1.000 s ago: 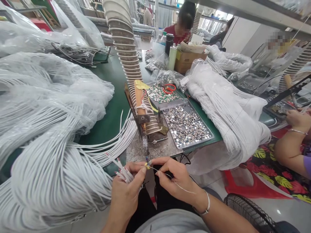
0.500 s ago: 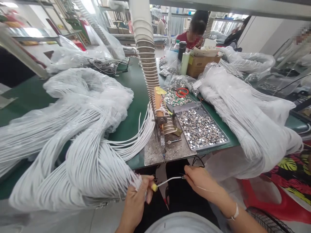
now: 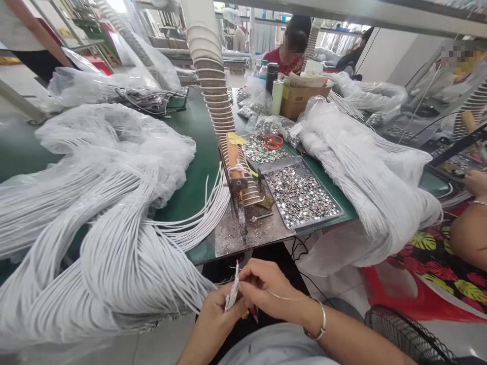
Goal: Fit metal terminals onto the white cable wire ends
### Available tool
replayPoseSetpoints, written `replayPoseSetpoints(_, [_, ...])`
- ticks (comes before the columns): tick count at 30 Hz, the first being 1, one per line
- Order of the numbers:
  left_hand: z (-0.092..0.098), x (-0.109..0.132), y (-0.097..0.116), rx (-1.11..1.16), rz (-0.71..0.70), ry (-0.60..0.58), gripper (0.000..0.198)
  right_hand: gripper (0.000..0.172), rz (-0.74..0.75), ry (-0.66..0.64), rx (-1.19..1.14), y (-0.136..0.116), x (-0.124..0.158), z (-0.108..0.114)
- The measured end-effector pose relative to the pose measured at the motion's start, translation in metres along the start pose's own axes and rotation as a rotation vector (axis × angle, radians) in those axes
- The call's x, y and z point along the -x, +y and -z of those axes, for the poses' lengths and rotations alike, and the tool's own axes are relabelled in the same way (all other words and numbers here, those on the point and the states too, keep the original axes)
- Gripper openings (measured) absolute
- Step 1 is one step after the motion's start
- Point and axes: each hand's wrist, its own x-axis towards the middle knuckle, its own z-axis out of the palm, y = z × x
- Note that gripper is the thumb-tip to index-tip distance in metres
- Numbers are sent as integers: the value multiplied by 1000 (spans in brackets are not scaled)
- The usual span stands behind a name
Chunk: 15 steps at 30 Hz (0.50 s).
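Observation:
Close to my lap, my left hand (image 3: pixel 220 312) is closed around the end of a bundle of white cables (image 3: pixel 129 263). Several cable ends (image 3: pixel 233 294) stick up from its grip, one of them with a reddish tip. My right hand (image 3: pixel 266 290) touches these ends with thumb and forefinger pinched on one of them. A thin pale wire (image 3: pixel 283 297) runs across the right hand towards the wrist. Something small and yellow shows below the fingers, partly hidden. Ahead of the hands, a soldering iron (image 3: pixel 242 225) with an orange handle is fixed tip-down over a stained metal plate (image 3: pixel 226 243).
Right of the iron lies a tray (image 3: pixel 335 210) of small metal connectors, with red-handled scissors (image 3: pixel 273 142) behind. A ribbed hose (image 3: pixel 215 91) hangs over the green table (image 3: pixel 178 200). Bagged cables (image 3: pixel 353 162) drape over the right edge. A co-worker (image 3: pixel 291 50) sits opposite.
My right hand has come left to meet the left hand at the cable ends. The single cable stretched between the hands is no longer seen. The view has shifted right.

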Motion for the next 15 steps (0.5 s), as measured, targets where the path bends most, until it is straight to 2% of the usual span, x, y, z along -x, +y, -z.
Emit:
replayPoseSetpoints(3, [3,7,-5,2,3,40,37,7,-41,1,-89,7,5,2])
replayPoseSetpoints(6, [3,10,-9,-33,-5,94,39,20,43,15,-165,13,12,6])
replayPoseSetpoints(11, [-9,2,2,4,-86,12,44,41,191,244,-211,21,14,-4])
replayPoseSetpoints(13, [-12,0,6,0,-94,49,46,43,234,298,-172,22,12,-6])
replayPoseSetpoints(15, [-8,-3,5,-42,-73,110,47,40,299,272,-109,22,9,-4])
